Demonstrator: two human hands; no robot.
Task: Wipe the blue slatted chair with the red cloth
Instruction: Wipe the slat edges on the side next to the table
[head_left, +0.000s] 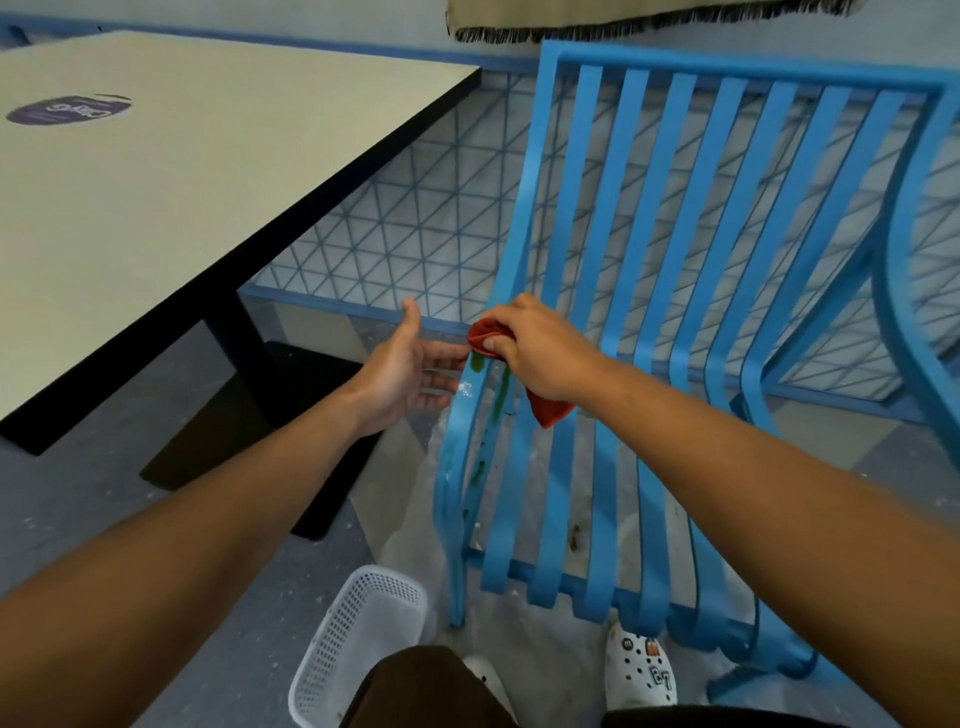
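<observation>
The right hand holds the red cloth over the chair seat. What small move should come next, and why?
Probably draw the red cloth, gripped by the right hand, down along the leftmost slats of the blue slatted chair: green smears show just below the cloth. The left hand is open beside the frame.

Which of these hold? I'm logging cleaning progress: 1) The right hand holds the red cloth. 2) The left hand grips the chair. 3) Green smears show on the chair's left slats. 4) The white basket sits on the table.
1) True: the right hand grips the red cloth.
2) False: the left hand is open beside the blue chair, holding nothing.
3) True: green smears remain.
4) False: the white basket stands on the floor, not the table.
</observation>
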